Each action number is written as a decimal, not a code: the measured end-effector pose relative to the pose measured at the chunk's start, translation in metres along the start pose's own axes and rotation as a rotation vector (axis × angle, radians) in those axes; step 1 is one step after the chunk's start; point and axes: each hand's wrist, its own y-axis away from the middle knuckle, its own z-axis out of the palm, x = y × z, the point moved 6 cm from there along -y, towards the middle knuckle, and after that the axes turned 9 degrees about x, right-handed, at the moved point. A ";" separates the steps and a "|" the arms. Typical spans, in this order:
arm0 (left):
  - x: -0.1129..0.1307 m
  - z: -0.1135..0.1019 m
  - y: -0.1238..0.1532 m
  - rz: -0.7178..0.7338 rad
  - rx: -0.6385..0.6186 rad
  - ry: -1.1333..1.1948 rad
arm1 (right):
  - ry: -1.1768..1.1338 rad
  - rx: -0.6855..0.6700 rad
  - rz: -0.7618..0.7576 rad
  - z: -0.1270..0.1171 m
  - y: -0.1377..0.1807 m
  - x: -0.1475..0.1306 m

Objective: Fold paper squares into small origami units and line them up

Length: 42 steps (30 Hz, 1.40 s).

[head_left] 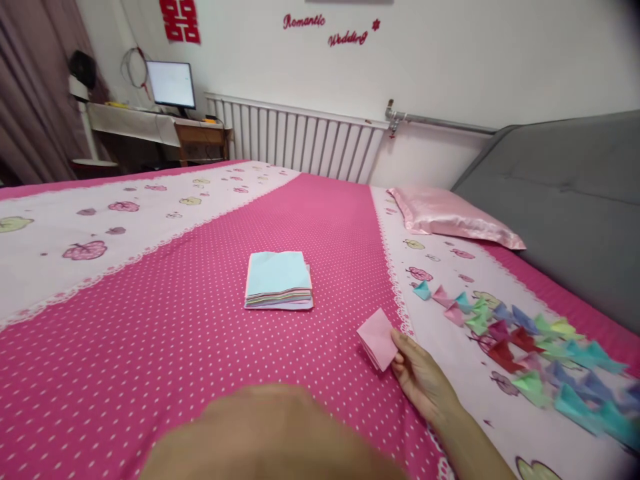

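A small pink square of folded paper (pixel 379 339) is pinched at its right corner between the thumb and fingers of my right hand (pixel 419 375). Loose layers show along its lower left edge. My left hand (pixel 280 437) looms large and blurred at the bottom of the view, close to the camera; its fingers cannot be made out. Beyond both hands, a stack of coloured square papers (pixel 279 275) lies on the bed, light blue sheet on top. To the right of my right hand, several folded paper boats (pixel 505 340) in blue, green, pink, red and purple sit in rows.
The pink dotted bedspread (pixel 200 347) stretches under everything. A shiny pink pillow (pixel 450 212) rests near the grey headboard (pixel 560 187). Along the far wall are a white radiator (pixel 300 137) and a desk (pixel 135 123) with a monitor (pixel 171 85).
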 end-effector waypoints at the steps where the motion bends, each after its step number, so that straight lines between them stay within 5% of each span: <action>1: 0.000 0.010 -0.007 0.011 0.006 0.006 | 0.004 -0.003 -0.018 0.001 0.001 -0.003; 6: -0.038 0.060 -0.046 -0.083 0.043 0.008 | -0.014 -0.043 -0.094 0.014 0.015 -0.022; 10: -0.079 0.106 -0.054 -0.236 -0.219 0.060 | 0.060 -0.099 -0.154 0.027 0.035 -0.031; 14: -0.092 0.134 -0.039 -0.255 -0.525 0.150 | 0.201 -0.088 -0.302 0.032 0.051 -0.039; 19: -0.090 0.134 -0.037 -0.213 -0.568 0.145 | 0.386 -0.111 -0.488 0.037 0.063 -0.055; 23: -0.088 0.136 -0.030 -0.220 -0.736 0.110 | 0.567 -0.128 -0.638 0.039 0.071 -0.069; 27: -0.083 0.140 -0.022 -0.210 -0.850 0.111 | 0.581 -0.204 -0.599 0.040 0.073 -0.069; 35: -0.088 0.136 -0.032 -0.258 -0.651 0.200 | 0.421 -0.210 -0.430 0.039 0.066 -0.062; 42: -0.094 0.138 -0.030 -0.353 -0.654 0.246 | 0.434 -0.165 -0.457 0.035 0.064 -0.063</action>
